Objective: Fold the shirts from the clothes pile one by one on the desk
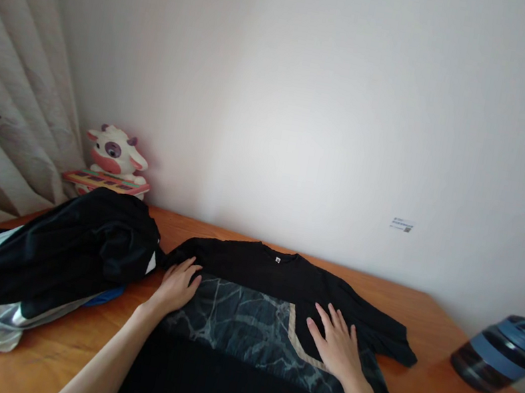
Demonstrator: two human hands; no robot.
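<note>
A black T-shirt [229, 387] lies spread on the wooden table, its collar toward the wall. Across its chest runs a dark grey marbled panel [234, 324] with a beige-edged curve on the right. My left hand [179, 287] rests on the shirt near the left sleeve, fingers stretched out and slightly apart. On the right side of the chest, my right hand [334, 341] lies with spread fingers over the beige edge. Neither hand grips the cloth. The shirt's lower part runs out of the bottom of the view.
A heap of clothes [65, 250], black, white and blue, sits on the table [73, 373] at left. Behind it stands a cow toy with a keyboard [113, 163]. A dark jar with a blue lid [503, 354] is at right. A curtain [14, 78] hangs far left, beside the wall.
</note>
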